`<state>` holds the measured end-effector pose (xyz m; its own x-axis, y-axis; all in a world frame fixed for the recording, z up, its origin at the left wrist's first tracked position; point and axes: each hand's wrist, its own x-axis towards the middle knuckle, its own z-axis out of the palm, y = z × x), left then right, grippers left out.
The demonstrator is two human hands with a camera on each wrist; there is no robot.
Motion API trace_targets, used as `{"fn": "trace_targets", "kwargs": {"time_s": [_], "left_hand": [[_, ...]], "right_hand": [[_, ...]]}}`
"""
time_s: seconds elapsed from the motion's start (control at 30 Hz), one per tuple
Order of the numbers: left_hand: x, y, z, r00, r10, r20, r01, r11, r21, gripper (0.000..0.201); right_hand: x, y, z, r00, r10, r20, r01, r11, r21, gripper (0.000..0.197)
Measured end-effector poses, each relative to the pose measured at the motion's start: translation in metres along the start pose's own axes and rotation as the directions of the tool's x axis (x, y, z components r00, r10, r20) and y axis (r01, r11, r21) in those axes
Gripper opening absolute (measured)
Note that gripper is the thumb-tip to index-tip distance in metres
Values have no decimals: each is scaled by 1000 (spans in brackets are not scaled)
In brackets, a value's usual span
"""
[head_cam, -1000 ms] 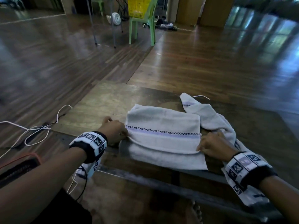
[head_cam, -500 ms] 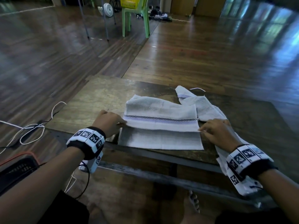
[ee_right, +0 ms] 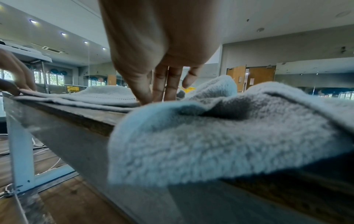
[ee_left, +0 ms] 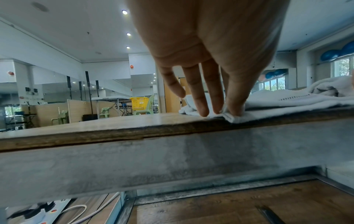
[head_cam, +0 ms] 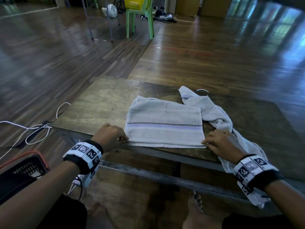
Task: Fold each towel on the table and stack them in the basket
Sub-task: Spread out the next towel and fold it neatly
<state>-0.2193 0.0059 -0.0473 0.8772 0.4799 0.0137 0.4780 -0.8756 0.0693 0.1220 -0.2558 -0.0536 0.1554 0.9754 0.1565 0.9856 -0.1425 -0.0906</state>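
Note:
A pale grey towel [head_cam: 165,119] with a purple checked stripe lies folded on the wooden table [head_cam: 102,103], its near edge along the table's front. My left hand [head_cam: 123,138] pinches the near-left corner, thumb and fingertips pressed down on it [ee_left: 220,112]. My right hand [head_cam: 206,142] pinches the near-right corner [ee_right: 153,100]. A second towel [head_cam: 219,119] lies crumpled to the right and hangs over the front edge beneath my right wrist [ee_right: 220,133]. A black basket with an orange rim [head_cam: 24,166] stands on the floor at lower left.
White cables [head_cam: 38,129] trail on the floor left of the table. Far behind stands a green chair [head_cam: 140,19] carrying a yellow basket [head_cam: 132,3], beside a small fan [head_cam: 112,10]. My bare foot [head_cam: 194,210] is under the table.
Both hands drew the towel's upper layer toward me. Its edge went from the towel's middle down to the near edge, so the layers now lie flush.

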Motion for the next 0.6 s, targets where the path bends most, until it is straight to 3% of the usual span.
{"fn": "trace_targets", "kwargs": {"time_s": [0.3, 0.6], "left_hand": [[-7, -6, 11, 990, 80, -118, -92, 990, -104, 7], [-14, -10, 18, 966, 193, -174, -190, 981, 34, 32]], "right_hand": [[5, 6, 2, 1000, -13, 18, 12, 997, 74, 14], [5, 6, 7, 992, -13, 126, 0, 995, 100, 20]]}}
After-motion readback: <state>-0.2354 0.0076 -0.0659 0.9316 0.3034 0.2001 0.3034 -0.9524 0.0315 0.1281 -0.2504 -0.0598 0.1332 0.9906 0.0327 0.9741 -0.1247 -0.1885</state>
